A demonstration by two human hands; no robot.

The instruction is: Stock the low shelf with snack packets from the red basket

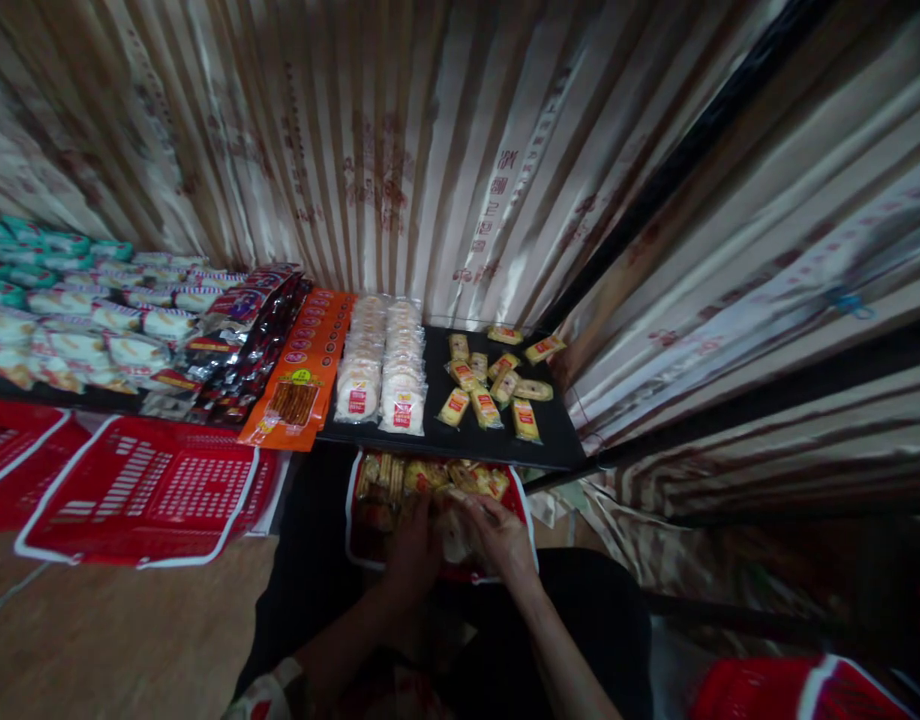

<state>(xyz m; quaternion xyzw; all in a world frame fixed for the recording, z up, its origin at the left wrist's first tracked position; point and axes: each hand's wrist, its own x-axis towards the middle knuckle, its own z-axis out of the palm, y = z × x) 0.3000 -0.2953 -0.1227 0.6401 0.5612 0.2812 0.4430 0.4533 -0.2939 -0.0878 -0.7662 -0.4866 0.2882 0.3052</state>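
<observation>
Both my hands are inside a red basket [531,530] with a white handle, between my knees below the shelf edge. My right hand [501,535] is closed, its fingers curled on a pale wrapped snack packet [456,545]. My left hand [415,550] is at the packet's left side, in shadow; its fingers are too dark to read. Yellow-wrapped snack packets [424,474] fill the back of the basket. Above it, several small yellow-wrapped cakes [485,407] lie scattered on the black shelf [445,450].
To the left on the shelf are two rows of round white crackers [403,400], an orange snack bag [295,390], dark red packets [250,340] and white-and-green packets [100,340]. Another red basket [152,490] stands lower left. A pleated curtain [430,150] hangs behind; a black pole [655,180] slants at right.
</observation>
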